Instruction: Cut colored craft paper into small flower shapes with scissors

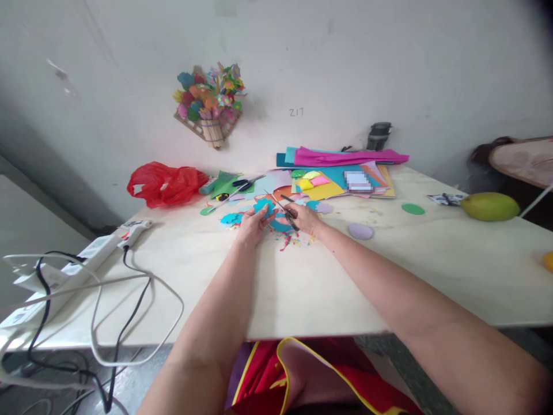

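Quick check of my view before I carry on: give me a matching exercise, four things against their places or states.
1. Left hand
2. Right hand
3. Crumpled red plastic bag
4. Oval yellow-green fruit

A. Toward the right end of the pale table
B. Holding dark-handled metal scissors
C. Left of the paper sheets, near the wall
D. Holding scalloped blue paper

Pairs: 1-D, 2-B, 3-C, 4-A

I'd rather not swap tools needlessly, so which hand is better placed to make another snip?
Probably the right hand: it holds the scissors, while the left hand grips a blue paper flower near the blades.
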The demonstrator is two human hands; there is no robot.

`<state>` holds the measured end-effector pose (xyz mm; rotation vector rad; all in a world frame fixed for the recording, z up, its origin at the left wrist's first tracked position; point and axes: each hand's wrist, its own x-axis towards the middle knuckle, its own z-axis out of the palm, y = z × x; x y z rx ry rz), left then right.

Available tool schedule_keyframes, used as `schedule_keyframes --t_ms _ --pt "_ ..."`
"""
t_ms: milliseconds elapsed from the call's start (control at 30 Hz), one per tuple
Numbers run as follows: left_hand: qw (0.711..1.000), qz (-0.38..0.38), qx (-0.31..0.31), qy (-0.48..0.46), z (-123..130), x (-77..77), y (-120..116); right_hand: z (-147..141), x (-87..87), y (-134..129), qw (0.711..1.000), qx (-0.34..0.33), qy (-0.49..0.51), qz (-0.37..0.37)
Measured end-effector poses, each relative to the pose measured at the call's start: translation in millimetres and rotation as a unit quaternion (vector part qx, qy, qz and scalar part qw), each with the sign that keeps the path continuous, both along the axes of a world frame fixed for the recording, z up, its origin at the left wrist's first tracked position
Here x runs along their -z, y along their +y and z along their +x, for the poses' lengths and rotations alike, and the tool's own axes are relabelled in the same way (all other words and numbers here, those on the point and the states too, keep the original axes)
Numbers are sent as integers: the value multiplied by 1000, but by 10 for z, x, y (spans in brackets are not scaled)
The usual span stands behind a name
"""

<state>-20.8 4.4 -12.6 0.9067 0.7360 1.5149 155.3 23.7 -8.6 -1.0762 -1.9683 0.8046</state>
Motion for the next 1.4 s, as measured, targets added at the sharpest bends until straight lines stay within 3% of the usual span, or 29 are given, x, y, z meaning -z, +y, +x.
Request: schedule_keyframes --t_ms 100,233,533,867,1400 --pt "1000 5 3 -5 3 3 3 -16 -23 -50 988 74 -88 107" --pt "1000 -11 3 5 14 -10 -5 -51 -23 -71 977 73 -130 150" --pt "999 -27 4 28 35 -36 -27 -65 -11 -79 971 88 -145 166" --pt "999 -14 31 -40 6 35 20 -81 0 -83 960 110 -152 206" --pt "996 -58 32 -56 26 49 49 -91 0 -104 963 120 -147 191"
